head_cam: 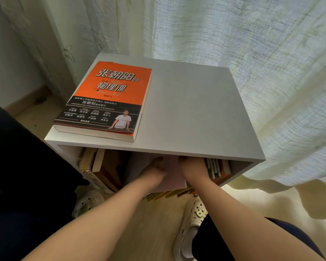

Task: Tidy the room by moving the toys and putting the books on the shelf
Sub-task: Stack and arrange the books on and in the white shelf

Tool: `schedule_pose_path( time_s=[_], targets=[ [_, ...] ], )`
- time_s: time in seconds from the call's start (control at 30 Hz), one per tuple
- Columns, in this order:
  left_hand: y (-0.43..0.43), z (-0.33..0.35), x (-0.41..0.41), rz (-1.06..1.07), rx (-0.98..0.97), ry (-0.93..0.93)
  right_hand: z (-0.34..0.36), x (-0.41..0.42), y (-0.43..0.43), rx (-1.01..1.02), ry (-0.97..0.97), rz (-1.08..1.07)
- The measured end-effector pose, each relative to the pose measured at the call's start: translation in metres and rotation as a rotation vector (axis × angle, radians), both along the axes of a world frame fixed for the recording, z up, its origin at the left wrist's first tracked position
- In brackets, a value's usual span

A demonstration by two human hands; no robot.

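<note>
Both grips – fingertips hidden (under shelf) – on pink book.

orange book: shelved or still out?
Out. The orange book lies flat, cover up, on the left of the shelf top, not in the compartment below, where both hands are busy.

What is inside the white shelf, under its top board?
Books stand inside the white shelf; both hands, left and right, push a pale book in. The top board hides the back.

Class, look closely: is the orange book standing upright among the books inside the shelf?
No. The orange book lies flat, cover up, on top of the white shelf.
</note>
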State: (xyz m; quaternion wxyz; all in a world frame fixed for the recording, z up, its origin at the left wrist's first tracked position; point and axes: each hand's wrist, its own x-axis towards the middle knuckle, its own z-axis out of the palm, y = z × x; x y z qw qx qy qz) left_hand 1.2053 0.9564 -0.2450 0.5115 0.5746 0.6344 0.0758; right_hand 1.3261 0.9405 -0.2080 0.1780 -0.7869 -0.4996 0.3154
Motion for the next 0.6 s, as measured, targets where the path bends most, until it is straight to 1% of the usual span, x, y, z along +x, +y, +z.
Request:
schedule_pose_path(
  time_s=[0.1, 0.17, 0.3, 0.37, 0.4, 0.47, 0.5, 0.6],
  targets=[
    [-0.001, 0.006, 0.002, 0.065, -0.075, -0.115, -0.004, 0.02, -0.003, 0.011, -0.178, -0.051],
    [-0.002, 0.006, 0.002, 0.069, -0.119, -0.109, -0.002, 0.025, -0.004, -0.002, -0.238, -0.037],
    [-0.004, -0.004, 0.006, 0.128, -0.2, -0.12, 0.0, 0.02, -0.004, -0.048, -0.244, 0.057],
    [-0.004, -0.009, 0.007, 0.186, -0.212, -0.127, 0.003, 0.022, -0.006, -0.051, -0.222, 0.034],
    [-0.004, -0.012, 0.006, 0.213, -0.215, -0.12, 0.005, 0.025, -0.007, -0.021, -0.241, 0.003],
    [-0.002, -0.019, 0.005, 0.251, -0.224, -0.105, 0.011, 0.035, -0.011, 0.041, -0.358, -0.043],
    [-0.001, -0.023, 0.004, 0.269, -0.238, -0.106, 0.013, 0.039, -0.012, 0.023, -0.374, -0.052],
    [0.004, -0.028, 0.003, 0.298, -0.261, -0.131, 0.013, 0.039, -0.01, -0.043, -0.316, -0.027]
  ],
)
